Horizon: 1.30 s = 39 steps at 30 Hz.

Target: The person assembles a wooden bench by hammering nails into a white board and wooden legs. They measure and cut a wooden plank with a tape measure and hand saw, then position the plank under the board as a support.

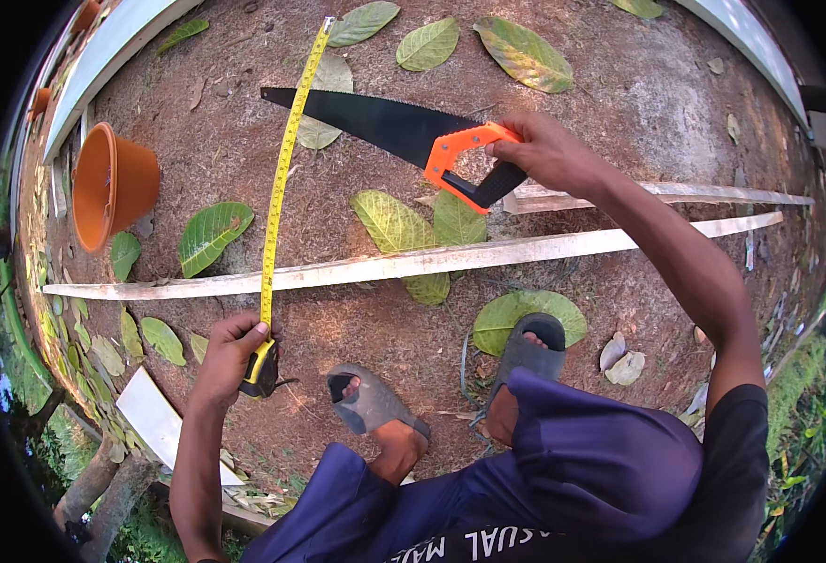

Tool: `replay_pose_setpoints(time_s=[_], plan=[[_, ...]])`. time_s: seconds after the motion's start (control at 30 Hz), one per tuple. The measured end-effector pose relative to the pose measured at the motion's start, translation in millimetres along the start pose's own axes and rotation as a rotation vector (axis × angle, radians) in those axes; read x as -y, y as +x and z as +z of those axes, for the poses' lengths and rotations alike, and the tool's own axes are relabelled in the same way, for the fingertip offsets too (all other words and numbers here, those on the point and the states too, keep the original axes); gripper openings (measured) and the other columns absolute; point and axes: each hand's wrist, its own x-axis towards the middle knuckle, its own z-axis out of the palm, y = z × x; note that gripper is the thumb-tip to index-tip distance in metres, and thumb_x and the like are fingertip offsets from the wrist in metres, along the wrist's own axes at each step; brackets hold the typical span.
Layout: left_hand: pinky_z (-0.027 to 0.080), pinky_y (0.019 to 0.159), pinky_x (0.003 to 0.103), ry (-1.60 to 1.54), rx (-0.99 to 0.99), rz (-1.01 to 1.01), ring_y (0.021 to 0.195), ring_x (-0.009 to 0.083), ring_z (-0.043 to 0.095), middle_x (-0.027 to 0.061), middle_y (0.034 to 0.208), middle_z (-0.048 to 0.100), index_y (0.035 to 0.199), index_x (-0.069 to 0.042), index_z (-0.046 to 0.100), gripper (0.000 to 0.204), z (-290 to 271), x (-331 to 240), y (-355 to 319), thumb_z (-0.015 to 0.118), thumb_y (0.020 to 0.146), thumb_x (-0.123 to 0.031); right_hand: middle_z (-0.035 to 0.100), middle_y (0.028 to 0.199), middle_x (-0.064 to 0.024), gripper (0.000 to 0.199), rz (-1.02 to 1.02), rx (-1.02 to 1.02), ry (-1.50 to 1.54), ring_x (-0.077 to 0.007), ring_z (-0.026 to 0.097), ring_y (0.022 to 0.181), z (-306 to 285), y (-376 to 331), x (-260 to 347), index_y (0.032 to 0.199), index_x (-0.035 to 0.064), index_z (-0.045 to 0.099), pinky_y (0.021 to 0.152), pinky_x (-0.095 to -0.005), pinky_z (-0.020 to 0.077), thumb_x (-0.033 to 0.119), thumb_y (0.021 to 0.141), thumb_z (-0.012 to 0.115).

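My left hand (232,355) is closed round a tape measure (261,369) with a black and yellow case. Its yellow blade (280,178) stretches away from me, over the long wooden strip (366,269) and past the saw's tip. My right hand (552,150) grips a hand saw (375,124) by its orange and black handle. The dark saw blade points left, its toothed edge on the far side, and its narrow end meets the tape's blade in this view. I cannot tell whether the two touch.
A second wooden strip (662,193) lies beyond the first at the right. An orange pot (141,178) lies tipped at the left, near a white board edge (103,70). Large leaves (216,236) are scattered about. My sandalled feet (374,402) stand before the strip; a white panel (155,418) lies at lower left.
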Motion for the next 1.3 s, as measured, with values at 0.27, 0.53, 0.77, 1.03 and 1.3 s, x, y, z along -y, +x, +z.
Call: replay_pose_setpoints(time_s=[0.27, 0.53, 0.77, 1.03, 1.3], plan=[[0.049, 0.063, 0.028, 0.095, 0.076, 0.108, 0.068, 0.0121, 0.064, 0.0062, 0.080, 0.069, 0.096, 0.002, 0.070, 0.019, 14.1, 5.4, 0.6, 0.058, 0.101, -0.012, 0.059, 0.138, -0.0201, 0.068, -0.067, -0.383, -0.659, -0.0353, 0.058, 0.128, -96.4, 6.4, -56.6, 0.143, 0.0033, 0.047, 0.104, -0.0475, 0.0491, 0.040, 0.091, 0.071], [0.050, 0.060, 0.029, 0.139, 0.152, 0.026, 0.064, 0.0138, 0.063, 0.0068, 0.078, 0.067, 0.095, 0.002, 0.068, 0.018, 39.5, 22.3, 10.9, 0.056, 0.101, -0.010, 0.066, 0.127, -0.0194, 0.070, 0.019, 0.146, -0.851, -0.0377, 0.063, 0.118, -82.3, -85.7, -136.3, 0.144, 0.0098, 0.052, 0.103, -0.0489, 0.0494, 0.037, 0.082, 0.071], [0.053, 0.059, 0.030, 0.120, 0.230, 0.048, 0.065, 0.0176, 0.067, 0.0095, 0.079, 0.068, 0.094, 0.003, 0.068, 0.017, 73.1, 15.7, 21.6, 0.058, 0.100, -0.010, 0.067, 0.107, -0.0177, 0.024, 0.044, 0.059, -0.938, -0.0342, 0.068, 0.104, -55.3, -92.3, -166.1, 0.115, 0.0032, 0.056, 0.091, -0.0511, 0.0526, 0.017, 0.095, 0.060], [0.053, 0.060, 0.030, -0.100, 0.173, 0.184, 0.067, 0.0197, 0.067, 0.0113, 0.082, 0.068, 0.098, 0.005, 0.066, 0.019, 66.5, -9.7, 23.3, 0.055, 0.102, -0.011, 0.068, 0.098, -0.0137, 0.021, -0.085, -0.073, -1.059, -0.0248, 0.066, 0.101, -70.4, -130.2, -101.8, 0.112, 0.0013, 0.059, 0.100, -0.0488, 0.0451, 0.017, 0.101, 0.052], [0.056, 0.065, 0.030, -0.299, -0.073, 0.336, 0.072, 0.0192, 0.067, 0.0083, 0.085, 0.064, 0.104, -0.001, 0.061, 0.018, 3.5, -41.9, 44.9, 0.056, 0.102, -0.018, 0.065, 0.083, -0.0094, 0.025, -0.712, -0.042, -0.902, -0.0246, 0.066, 0.083, 15.9, -161.0, -38.1, 0.098, 0.0032, 0.061, 0.101, -0.0471, 0.0454, 0.028, 0.094, 0.060]])
